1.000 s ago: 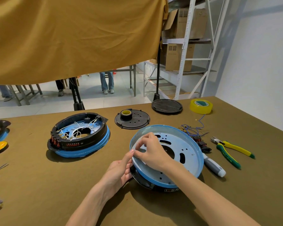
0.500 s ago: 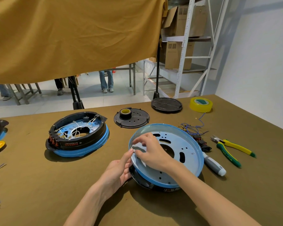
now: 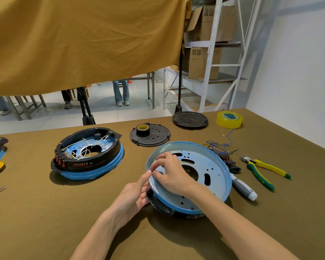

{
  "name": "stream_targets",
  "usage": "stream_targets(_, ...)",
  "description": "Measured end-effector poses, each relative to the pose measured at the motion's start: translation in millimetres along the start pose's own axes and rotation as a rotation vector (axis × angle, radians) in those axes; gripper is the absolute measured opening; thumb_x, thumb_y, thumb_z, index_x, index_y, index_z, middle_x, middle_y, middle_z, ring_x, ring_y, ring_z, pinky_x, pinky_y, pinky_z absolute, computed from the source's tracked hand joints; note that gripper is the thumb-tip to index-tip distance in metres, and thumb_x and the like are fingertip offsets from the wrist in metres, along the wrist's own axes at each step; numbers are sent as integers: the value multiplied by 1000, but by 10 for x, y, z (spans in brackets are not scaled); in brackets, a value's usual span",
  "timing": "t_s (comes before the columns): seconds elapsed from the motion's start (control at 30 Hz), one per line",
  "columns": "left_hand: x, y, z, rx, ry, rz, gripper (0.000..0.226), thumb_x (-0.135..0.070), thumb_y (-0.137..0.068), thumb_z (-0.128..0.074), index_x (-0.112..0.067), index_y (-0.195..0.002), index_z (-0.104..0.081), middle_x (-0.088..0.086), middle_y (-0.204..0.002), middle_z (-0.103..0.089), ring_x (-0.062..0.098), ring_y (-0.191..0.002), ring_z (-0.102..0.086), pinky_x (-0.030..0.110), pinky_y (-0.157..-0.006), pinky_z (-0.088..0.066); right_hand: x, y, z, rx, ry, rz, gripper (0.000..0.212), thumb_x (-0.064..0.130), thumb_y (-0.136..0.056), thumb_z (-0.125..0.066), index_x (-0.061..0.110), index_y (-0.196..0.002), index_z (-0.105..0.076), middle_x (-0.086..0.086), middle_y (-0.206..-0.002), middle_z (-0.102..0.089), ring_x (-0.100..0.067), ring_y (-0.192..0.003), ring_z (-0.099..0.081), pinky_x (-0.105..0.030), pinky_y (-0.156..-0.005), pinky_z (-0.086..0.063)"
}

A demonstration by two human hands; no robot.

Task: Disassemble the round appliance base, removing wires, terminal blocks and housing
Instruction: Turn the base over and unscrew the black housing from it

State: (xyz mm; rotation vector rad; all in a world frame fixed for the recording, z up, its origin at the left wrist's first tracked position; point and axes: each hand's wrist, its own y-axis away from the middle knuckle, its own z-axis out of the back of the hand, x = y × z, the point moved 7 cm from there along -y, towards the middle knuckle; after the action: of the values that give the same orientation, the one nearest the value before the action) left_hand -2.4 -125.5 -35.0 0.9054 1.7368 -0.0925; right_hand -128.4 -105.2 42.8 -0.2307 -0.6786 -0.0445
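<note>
Head view of a disassembly in progress. The blue metal plate [image 3: 210,171] of the round appliance base sits tilted on its black housing [image 3: 161,206], on the olive surface [image 3: 45,212] just in front of the person. The right hand [image 3: 172,173] reaches over the plate's near-left rim with fingers curled, its grip apparently pinching a very small part, too small to identify. The left hand [image 3: 137,194] rests against the outer rim beside it, fingers fairly straight, steadying rather than grasping. Removed wires [image 3: 217,147] and dark terminal blocks [image 3: 231,162] lie just right of the plate, with a grey-handled screwdriver [image 3: 243,186] and yellow-green pliers [image 3: 261,170] beyond. A second, still-wired base [image 3: 88,152] stands to the left; two black discs [image 3: 150,136] and a yellow tape roll [image 3: 229,119] lie farther back. Likely hazards: the small part could slip from the fingertips and drop through one of the plate's openings or vanish on the surface; the tilted plate could slide off the housing if the steadying hand lets go; the thin metal rim might nick a finger pressed along it.
</note>
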Motion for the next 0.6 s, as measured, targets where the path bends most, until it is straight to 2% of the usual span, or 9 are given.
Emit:
stream_targets(0.13,-6,2,-10,11,0,-5,69,-56,-73,-83,-15,-122,-59,7,-114,-79,21,-110,-75,30,-80,-62,-1,-2,9,-17,-41,-24,13,42,-91,-70,32,-100,-67,7,-122,-45,-11,-122,-39,-38,-108,-40)
stream_targets(0.23,-10,2,-16,10,9,-9,69,-55,-74,-83,-15,-124,-58,8,-114,-79,23,-110,-75,31,-79,-62,37,0,15,-25,23,25,13,37,-96,-66,27,-102,-72,6,-123,-49,-11,-123,-39,-39,-109,-37)
stream_targets(0.33,-26,19,-31,14,0,-19,67,-55,-73,-83,-16,-122,-60,7,-113,-79,22,-109,-75,30,-78,-62,80,31,36,-50,-6,79,13,31,-101,-59,24,-107,-69,6,-116,-51,-10,-115,-44,-35,-103,-41)
stream_targets(0.47,-23,37,-37,-22,-9,-29,64,-56,-74,-82,-16,-121,-62,6,-115,-79,21,-109,-75,32,-82,-63,123,56,265,-222,-276,62,13,20,-104,-53,15,-109,-65,5,-101,-64,-5,-93,-58,-20,-83,-48)
stream_targets(0.53,-27,36,-12,-85,-16,-30,64,-56,-73,-82,-14,-117,-62,8,-116,-78,22,-110,-75,34,-87,-63,98,57,432,-299,-504,13,11,12,-104,-52,9,-108,-63,0,-93,-72,-9,-85,-66,-20,-76,-52)
stream_targets(0.6,-45,46,47,-173,1,-26,60,-56,-71,-81,-14,-109,-62,7,-112,-78,22,-105,-76,33,-81,-64,41,83,626,-374,-648,-14,10,5,-103,-52,4,-106,-62,-3,-82,-75,-11,-74,-68,-21,-68,-55)
